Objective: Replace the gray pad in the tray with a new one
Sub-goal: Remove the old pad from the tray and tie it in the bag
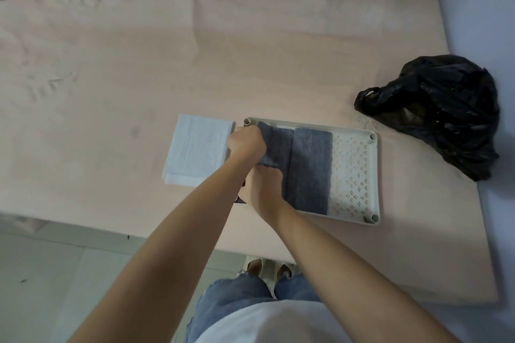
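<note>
Both hands are working at the left end of the tray [373,175], which is lying on the pink bench [250,50]. The left hand [246,142] and the right hand [263,184] are each curling their fingers around the gray pad [309,170], so both grips are closed on it, and the pad is folding over itself toward the right, baring the patterned tray floor at the right. To do this well, both hands should be lifting evenly, keeping the soiled side folded inward. The black bag [446,108] is sitting far right, and the white pad [198,147] is waiting just left of the tray.
</note>
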Motion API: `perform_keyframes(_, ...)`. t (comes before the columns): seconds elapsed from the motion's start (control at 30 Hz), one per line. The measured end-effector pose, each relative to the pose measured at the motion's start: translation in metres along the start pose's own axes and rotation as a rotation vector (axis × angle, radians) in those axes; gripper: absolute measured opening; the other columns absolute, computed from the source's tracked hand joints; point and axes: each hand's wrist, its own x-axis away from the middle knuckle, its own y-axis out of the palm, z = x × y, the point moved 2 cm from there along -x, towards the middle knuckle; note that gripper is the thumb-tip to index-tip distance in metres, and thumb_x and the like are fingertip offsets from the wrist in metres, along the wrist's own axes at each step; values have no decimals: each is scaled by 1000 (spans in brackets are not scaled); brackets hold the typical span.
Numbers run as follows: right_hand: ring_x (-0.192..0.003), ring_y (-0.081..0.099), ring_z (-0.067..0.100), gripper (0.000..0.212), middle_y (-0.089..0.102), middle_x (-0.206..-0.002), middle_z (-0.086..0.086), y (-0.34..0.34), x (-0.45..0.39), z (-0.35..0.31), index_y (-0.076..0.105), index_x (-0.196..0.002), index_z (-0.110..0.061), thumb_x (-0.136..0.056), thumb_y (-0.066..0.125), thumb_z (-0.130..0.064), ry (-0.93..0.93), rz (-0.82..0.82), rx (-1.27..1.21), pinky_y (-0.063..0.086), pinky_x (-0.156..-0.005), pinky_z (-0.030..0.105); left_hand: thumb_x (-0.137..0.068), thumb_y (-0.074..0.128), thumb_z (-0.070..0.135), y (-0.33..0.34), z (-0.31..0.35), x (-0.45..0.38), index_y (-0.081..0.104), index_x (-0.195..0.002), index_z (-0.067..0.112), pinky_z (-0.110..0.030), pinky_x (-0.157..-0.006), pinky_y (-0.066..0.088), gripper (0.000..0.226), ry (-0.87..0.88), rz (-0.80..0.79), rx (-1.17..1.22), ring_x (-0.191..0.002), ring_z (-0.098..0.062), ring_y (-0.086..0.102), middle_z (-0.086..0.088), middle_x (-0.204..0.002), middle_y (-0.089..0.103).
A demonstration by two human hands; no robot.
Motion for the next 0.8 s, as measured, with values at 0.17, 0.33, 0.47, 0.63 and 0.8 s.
perform_keyframes(0.17, -72, 63, 24, 28, 68, -75, 3, -15, 1, -4, 63, -80, -14, -87, 53, -39, 9, 47, 11, 30, -58, 28, -94, 38, 28, -4, -1, 0, 45, -131, 10, -31, -65, 36, 42, 39, 36, 143, -105, -24, 58, -6, -114, 63)
perform_keyframes(0.33, -81, 65, 26, 34, 69, -82, 4, -37, 8, 8, 63, -81, -14, -88, 46, -43, 157, 13, -135, 38, -63, 29, -84, 49, 29, -21, 6, 8, 58, -100, 7, -24, -55, 36, 29, 132, -9, 276, -72, -22, 60, -7, -85, 66)
perform_keyframes(0.47, -70, 59, 26, 35, 64, -68, -1, -53, 28, 48, 55, -63, -15, -83, 53, -44, 328, 13, -301, 35, -58, 27, -83, 54, 35, -26, 35, 21, 50, -85, 13, -23, -54, 40, 23, 265, -15, 259, -61, -22, 58, 0, -61, 54)
perform_keyframes(0.63, -50, 51, 15, 43, 48, -48, -6, -60, 50, 96, 41, -50, -18, -86, 58, -34, 379, 42, -443, 27, -45, 24, -88, 55, 39, -14, 79, 35, 52, -95, 22, -26, -60, 37, 19, 411, 11, 243, -79, -24, 55, -2, -88, 58)
perform_keyframes(0.8, -52, 45, 15, 44, 43, -51, -6, -51, 52, 135, 38, -53, -21, -92, 55, -29, 402, 38, -526, 29, -50, 29, -92, 49, 42, 9, 106, 36, 59, -96, 11, -30, -64, 42, 34, 468, 8, 90, -89, -27, 60, -9, -98, 65)
